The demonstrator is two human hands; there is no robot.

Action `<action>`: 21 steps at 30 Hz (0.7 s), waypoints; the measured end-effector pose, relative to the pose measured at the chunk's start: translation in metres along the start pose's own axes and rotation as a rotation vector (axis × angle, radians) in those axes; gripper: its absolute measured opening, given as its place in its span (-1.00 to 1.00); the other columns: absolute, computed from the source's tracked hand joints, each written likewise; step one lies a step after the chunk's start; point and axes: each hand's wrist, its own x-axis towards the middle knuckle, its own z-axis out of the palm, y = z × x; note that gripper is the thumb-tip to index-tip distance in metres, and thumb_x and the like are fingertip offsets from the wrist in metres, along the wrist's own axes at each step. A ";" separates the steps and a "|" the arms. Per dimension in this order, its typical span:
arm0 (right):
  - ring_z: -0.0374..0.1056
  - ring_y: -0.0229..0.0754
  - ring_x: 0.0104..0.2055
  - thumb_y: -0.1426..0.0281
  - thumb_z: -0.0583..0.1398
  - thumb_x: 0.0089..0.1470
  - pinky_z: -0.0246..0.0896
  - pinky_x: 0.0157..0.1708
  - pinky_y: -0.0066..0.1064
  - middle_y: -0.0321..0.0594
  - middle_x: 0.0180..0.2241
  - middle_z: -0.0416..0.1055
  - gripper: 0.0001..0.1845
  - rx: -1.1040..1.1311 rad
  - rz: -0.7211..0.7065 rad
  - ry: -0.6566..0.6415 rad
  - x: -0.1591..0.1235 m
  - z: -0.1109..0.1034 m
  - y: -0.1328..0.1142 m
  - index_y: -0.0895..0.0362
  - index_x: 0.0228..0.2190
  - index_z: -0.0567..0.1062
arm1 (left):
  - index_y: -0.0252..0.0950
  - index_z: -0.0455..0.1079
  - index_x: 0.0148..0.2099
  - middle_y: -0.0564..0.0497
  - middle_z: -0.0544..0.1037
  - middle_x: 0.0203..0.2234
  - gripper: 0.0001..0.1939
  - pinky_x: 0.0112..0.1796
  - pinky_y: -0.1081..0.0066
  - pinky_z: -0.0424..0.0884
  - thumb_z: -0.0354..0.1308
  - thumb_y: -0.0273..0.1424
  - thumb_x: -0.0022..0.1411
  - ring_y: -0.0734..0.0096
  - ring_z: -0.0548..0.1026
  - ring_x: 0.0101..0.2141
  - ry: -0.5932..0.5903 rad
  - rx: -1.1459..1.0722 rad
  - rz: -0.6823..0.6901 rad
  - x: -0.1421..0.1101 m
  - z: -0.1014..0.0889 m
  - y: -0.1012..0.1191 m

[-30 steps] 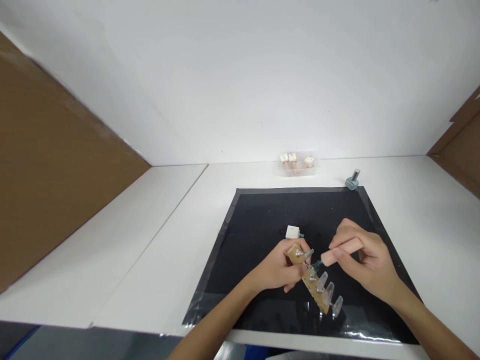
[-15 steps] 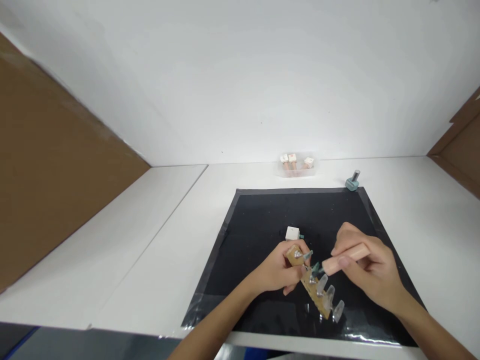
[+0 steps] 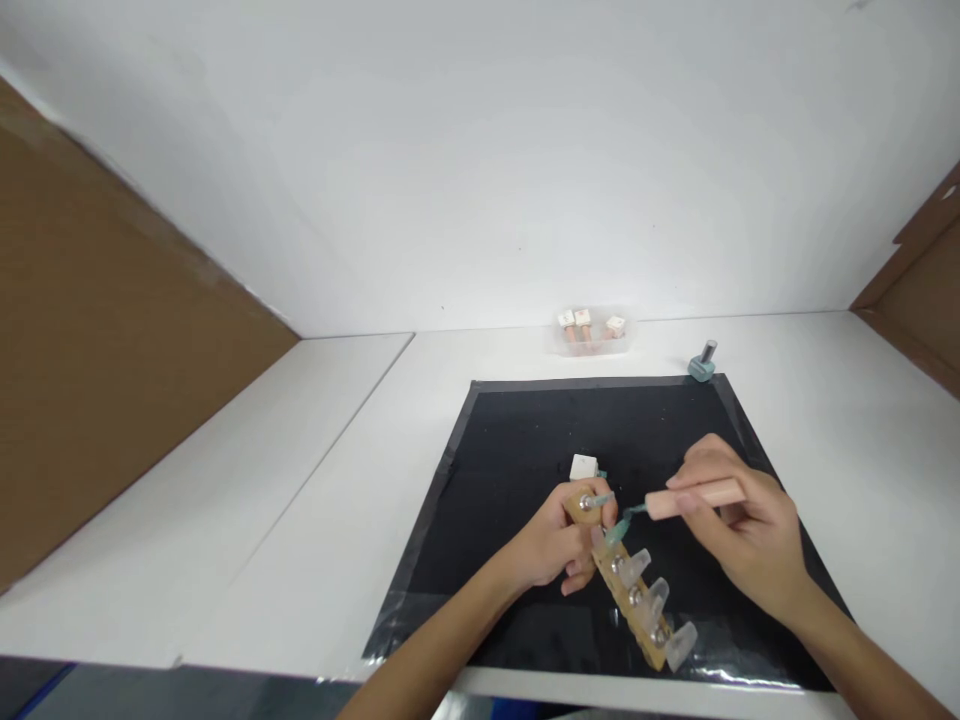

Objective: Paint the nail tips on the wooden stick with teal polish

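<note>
My left hand grips a tan nail display stand near its far end, tilted over the mat. Several false nail tips stick out from it: a greenish one by my fingers, a pale bluish one at the far end, and clear ones such as this nail tip at the near end. My right hand pinches the peach handle of a nail polish brush. Its dark green bristles are at the tip of the greenish nail. Behind my left hand sits a white square polish bottle, with green at its side.
A black mat lies taped on the white table. Beyond it is a clear tray of white-and-peach polish bottles. A teal bottle with a silver top stands at the mat's far right corner. Brown panels flank the table.
My left hand has turned the stand slightly, its near end now lower and nearer to me. The brush has shifted slightly up and levelled out, with its bristles nearer the greenish nail's tip.
</note>
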 end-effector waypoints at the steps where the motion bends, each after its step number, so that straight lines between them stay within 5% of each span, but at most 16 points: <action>1: 0.29 -0.20 -0.47 0.58 0.20 0.03 0.23 -0.51 -0.36 -0.28 -0.54 0.44 -0.83 -0.003 0.002 0.024 0.000 0.000 0.000 0.06 -0.42 0.49 | -0.30 0.19 -0.43 0.32 0.16 -0.83 -0.67 -0.85 0.70 0.13 0.31 -0.29 -0.03 0.79 -0.02 -0.86 0.004 -0.001 -0.004 0.000 0.000 0.000; 6: 0.26 -0.20 -0.49 0.49 0.22 0.05 0.20 -0.56 -0.39 -0.27 -0.56 0.45 -0.91 0.073 -0.028 -0.131 0.002 -0.001 -0.002 0.07 -0.37 0.49 | -0.30 0.18 -0.45 0.32 0.16 -0.85 -0.63 -0.86 0.69 0.12 0.34 -0.27 -0.10 0.79 -0.02 -0.87 0.013 -0.040 -0.023 0.001 0.002 0.001; 11: 0.24 -0.22 -0.50 0.60 0.20 0.01 0.19 -0.51 -0.36 -0.30 -0.57 0.44 -0.82 -0.010 -0.064 -0.006 0.002 -0.003 -0.001 0.07 -0.41 0.47 | -0.30 0.17 -0.47 0.31 0.17 -0.84 -0.59 -0.87 0.70 0.10 0.36 -0.25 -0.13 0.80 -0.04 -0.86 0.042 -0.060 -0.045 0.002 0.005 0.005; 17: 0.27 -0.21 -0.51 0.45 0.23 0.07 0.21 -0.54 -0.36 -0.28 -0.56 0.49 -0.95 0.088 -0.058 -0.148 0.004 -0.001 -0.003 0.06 -0.38 0.50 | -0.30 0.17 -0.47 0.30 0.19 -0.82 -0.60 -0.87 0.70 0.11 0.36 -0.26 -0.12 0.81 -0.04 -0.86 0.006 -0.112 -0.048 0.002 0.005 0.007; 21: 0.26 -0.19 -0.51 0.53 0.23 0.02 0.20 -0.54 -0.35 -0.29 -0.57 0.47 -0.86 0.010 -0.037 -0.065 0.002 -0.001 -0.002 0.05 -0.38 0.50 | -0.30 0.18 -0.46 0.30 0.18 -0.82 -0.64 -0.86 0.71 0.10 0.33 -0.28 -0.05 0.80 -0.06 -0.86 -0.036 -0.126 -0.054 -0.001 0.003 0.006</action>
